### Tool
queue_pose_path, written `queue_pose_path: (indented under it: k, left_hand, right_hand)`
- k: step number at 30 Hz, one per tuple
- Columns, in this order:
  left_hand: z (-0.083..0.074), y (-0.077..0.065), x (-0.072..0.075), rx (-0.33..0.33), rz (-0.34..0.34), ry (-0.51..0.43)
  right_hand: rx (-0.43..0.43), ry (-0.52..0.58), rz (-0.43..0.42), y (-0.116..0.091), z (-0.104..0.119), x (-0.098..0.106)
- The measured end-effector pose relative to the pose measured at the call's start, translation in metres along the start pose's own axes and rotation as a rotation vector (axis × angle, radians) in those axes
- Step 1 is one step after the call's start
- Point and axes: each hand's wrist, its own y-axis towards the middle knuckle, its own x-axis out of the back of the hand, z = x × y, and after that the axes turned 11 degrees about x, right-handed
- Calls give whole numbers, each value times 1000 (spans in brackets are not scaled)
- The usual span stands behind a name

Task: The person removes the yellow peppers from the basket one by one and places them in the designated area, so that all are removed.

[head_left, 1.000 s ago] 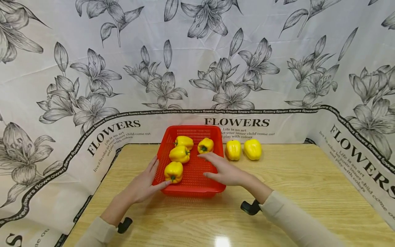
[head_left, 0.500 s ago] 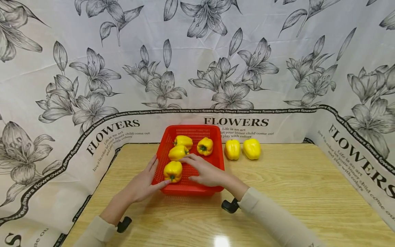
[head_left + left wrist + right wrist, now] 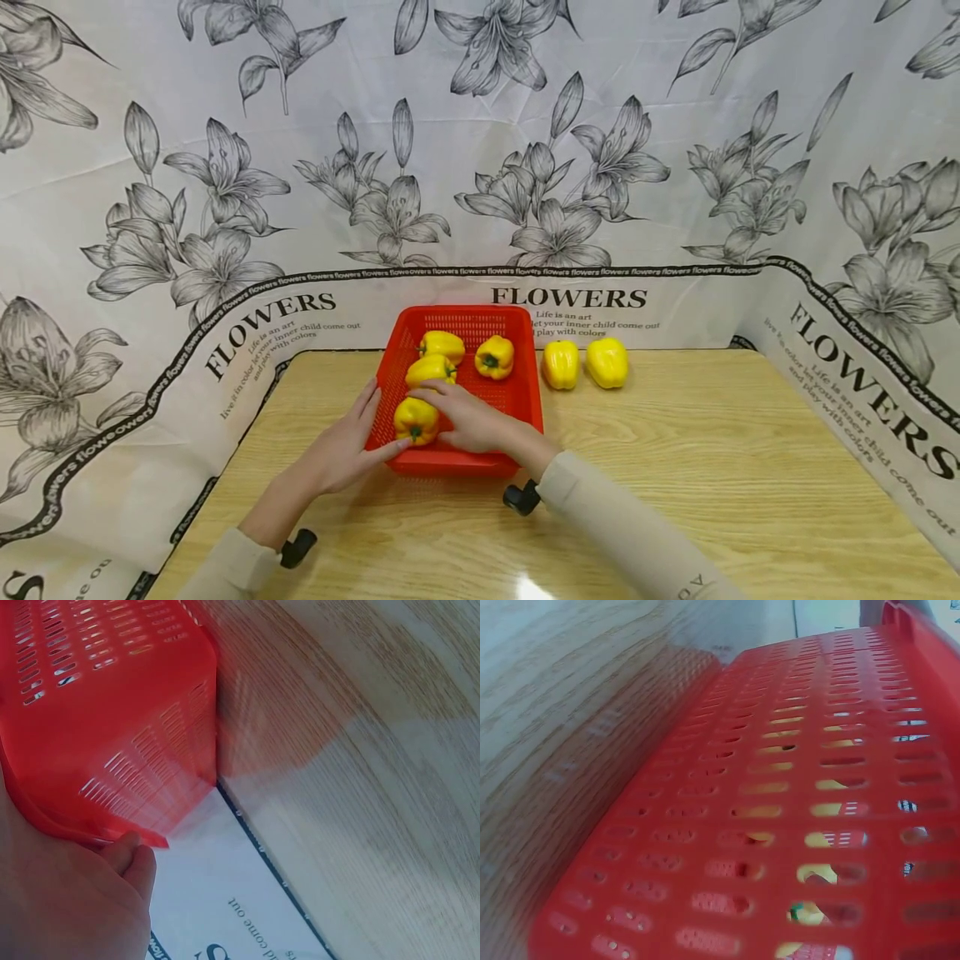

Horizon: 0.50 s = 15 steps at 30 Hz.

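Observation:
A red plastic basket (image 3: pixel 480 461) with slotted walls stands on the table, with several yellow bell peppers inside. My left hand (image 3: pixel 341 454) holds its left rim, fingers along the outside and thumb over the near-left corner; the left wrist view shows fingertips bent at the red rim. My right hand (image 3: pixel 472 419) reaches over the basket's near side. Its fingers extend over the back of the front-left bell pepper (image 3: pixel 416 419), the thumb near that pepper's right side. Behind it lie a second pepper (image 3: pixel 429 371) and a third pepper (image 3: pixel 442 345); another pepper (image 3: pixel 494 357) sits at the back right.
Two more yellow bell peppers, a nearer-left one (image 3: pixel 560 365) and a right one (image 3: pixel 607 362), lie on the wooden table (image 3: pixel 675 467) right of the basket. A flower-printed cloth (image 3: pixel 420 225) hangs behind and along both sides.
My right hand has moved left across the basket, from beside the back-right pepper to the front-left one. The left hand has stayed at the rim.

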Motion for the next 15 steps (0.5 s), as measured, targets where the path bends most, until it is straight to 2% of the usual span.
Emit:
queue_pose_path:
  k: [6,11,15]
  left_hand:
    - [1,1,-1,-5,-1,10]
    - [0,1,-1,-12,-4,13]
    - [0,0,-1,-13,-6,20]
  right_hand:
    - [-1,-38,44,9,-1,-5]
    - [-42,-75,117,14,-2,-10]
    - [-66,-121,139,16,-1,-13]
